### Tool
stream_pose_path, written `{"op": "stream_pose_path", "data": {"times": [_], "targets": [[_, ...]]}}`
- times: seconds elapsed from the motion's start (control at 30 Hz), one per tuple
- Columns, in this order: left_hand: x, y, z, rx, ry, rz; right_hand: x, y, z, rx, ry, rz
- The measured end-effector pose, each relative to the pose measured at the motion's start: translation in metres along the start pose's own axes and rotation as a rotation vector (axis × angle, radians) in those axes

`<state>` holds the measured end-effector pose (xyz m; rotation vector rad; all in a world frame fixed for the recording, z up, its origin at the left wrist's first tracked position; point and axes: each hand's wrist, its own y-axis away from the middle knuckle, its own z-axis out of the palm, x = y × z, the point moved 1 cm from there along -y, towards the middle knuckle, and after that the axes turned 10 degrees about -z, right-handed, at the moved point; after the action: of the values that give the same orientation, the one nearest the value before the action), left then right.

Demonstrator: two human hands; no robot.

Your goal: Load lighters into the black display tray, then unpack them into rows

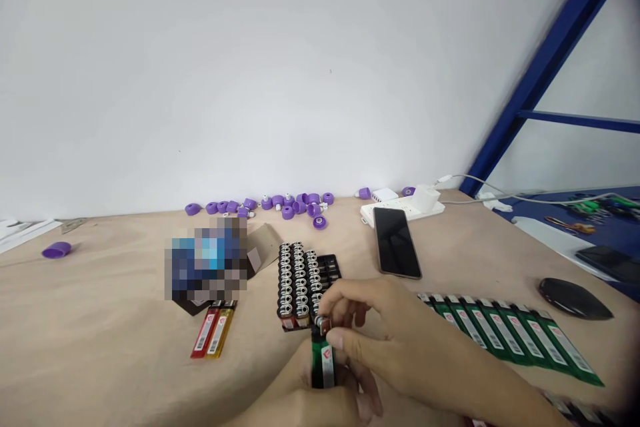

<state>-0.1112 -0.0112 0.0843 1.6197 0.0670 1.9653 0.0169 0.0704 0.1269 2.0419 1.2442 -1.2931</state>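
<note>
No wording is legible: the white labels on the green lighters (510,337) at lower right are showing what look like barcodes and small red marks, all too blurred to read.

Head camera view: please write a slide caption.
Left hand and right hand hold a green lighter beside rows of lighters.

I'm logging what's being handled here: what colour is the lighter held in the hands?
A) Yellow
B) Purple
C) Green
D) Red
C. The lighter held between the right hand and the left hand has a green body with a white label.
</note>
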Motion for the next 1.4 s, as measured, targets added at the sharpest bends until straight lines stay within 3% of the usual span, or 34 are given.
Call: {"op": "stream_pose_path", "data": {"times": [0.1,0.23,0.37,0.43,0.67,0.8,1.17,1.4], "targets": [[0.002,0.001,-0.002,0.008,0.011,-0.033,0.0,0.001,0.004,0.034,-0.061,0.02],[-0.004,0.005,-0.004,0.17,0.035,0.026,-0.003,0.001,-0.01,0.149,-0.094,-0.051],[-0.01,0.012,-0.011,0.491,-0.53,0.14,0.01,-0.002,-0.045,0.507,0.08,-0.132],[-0.013,0.012,-0.014,0.607,-0.831,0.17,0.023,-0.005,-0.051,0.593,0.182,-0.086],[-0.028,-0.001,-0.018,0.616,-1.506,0.147,0.056,-0.019,-0.012,0.377,0.275,-0.032],[-0.036,-0.004,-0.019,0.619,-1.694,0.115,0.063,-0.021,-0.001,0.3,0.254,-0.044],[-0.045,-0.006,-0.026,0.694,-1.86,0.204,0.069,-0.018,-0.001,0.146,0.354,-0.082],[-0.043,-0.009,-0.021,0.589,-1.815,0.043,0.063,-0.017,-0.011,0.03,0.37,-0.16]]}}
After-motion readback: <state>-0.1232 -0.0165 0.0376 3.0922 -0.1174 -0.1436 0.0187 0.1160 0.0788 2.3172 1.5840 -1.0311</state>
